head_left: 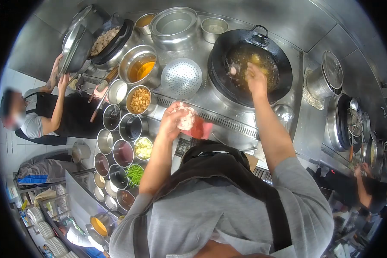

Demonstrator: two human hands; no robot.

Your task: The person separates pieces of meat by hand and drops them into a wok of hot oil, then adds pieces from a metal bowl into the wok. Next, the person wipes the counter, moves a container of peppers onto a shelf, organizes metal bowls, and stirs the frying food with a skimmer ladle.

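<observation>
the left fingers curl round a pale clump; the right fingers hang loosely open over the wok, any hold unclear.

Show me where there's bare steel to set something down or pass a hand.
A narrow strip of shiny steel counter shows between the round perforated steel strainer and black metal wok. More lies right of the wok, nearside of the mesh-topped steel pot. Crowded: the left, where round steel containers stand packed together.
</observation>
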